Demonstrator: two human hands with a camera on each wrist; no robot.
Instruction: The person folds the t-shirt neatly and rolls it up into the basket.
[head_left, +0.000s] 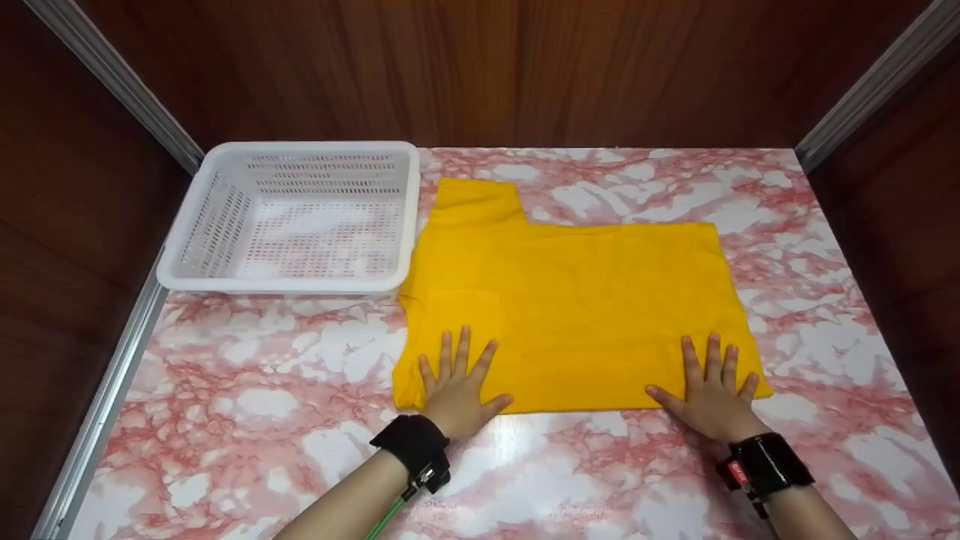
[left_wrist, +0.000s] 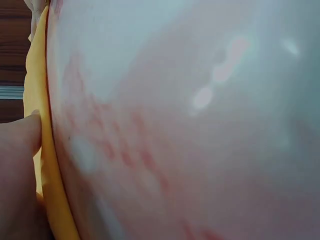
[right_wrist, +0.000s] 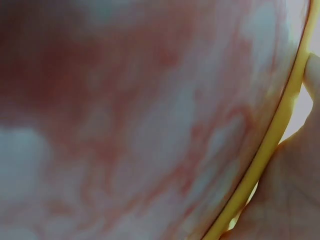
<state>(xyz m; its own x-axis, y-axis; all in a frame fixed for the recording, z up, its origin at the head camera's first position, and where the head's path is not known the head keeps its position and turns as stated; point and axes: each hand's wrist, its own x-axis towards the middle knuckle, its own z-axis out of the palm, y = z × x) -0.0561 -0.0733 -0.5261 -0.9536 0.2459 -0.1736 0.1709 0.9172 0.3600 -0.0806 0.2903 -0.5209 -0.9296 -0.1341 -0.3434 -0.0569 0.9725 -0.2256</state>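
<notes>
A yellow T-shirt (head_left: 600, 292) lies folded in half lengthwise, one sleeve (head_left: 478, 201) sticking out at the upper left. My left hand (head_left: 457, 397) rests on its near left corner with fingers spread. On the near right corner lies my right hand (head_left: 712, 401), its fingers spread too. In the left wrist view, the left thumb (left_wrist: 32, 132) touches the shirt's near edge (left_wrist: 42, 130). The right wrist view has the right hand (right_wrist: 290, 175) against the yellow edge (right_wrist: 270, 140) of the cloth.
At the back left stands a white plastic basket (head_left: 289, 285) with slotted walls, close beside the shirt. The table (head_left: 262, 450) has a red and white marbled top. Brown wood-grain panels (head_left: 495, 75) enclose it at the back and both sides.
</notes>
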